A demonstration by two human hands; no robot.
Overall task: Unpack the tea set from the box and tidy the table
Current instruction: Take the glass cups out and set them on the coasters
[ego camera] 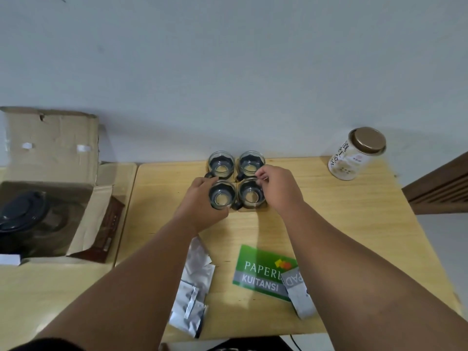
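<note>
Several glass tea cups with dark holders stand in a square on the wooden table point(342, 224). My left hand point(200, 201) is wrapped around the near left cup point(222, 195). My right hand point(277, 190) pinches the rim of the near right cup point(250, 192). The two far cups point(221, 165) point(250, 163) stand untouched near the wall. At the left, the open cardboard box point(50, 153) holds a dark-lidded glass teapot point(22, 214).
A round tea tin point(357, 153) with a brown lid stands at the far right. A green receipt book point(263, 272) and silver foil packets point(192, 287) point(298, 292) lie near the front edge. A wooden slatted panel point(440, 183) is at the right.
</note>
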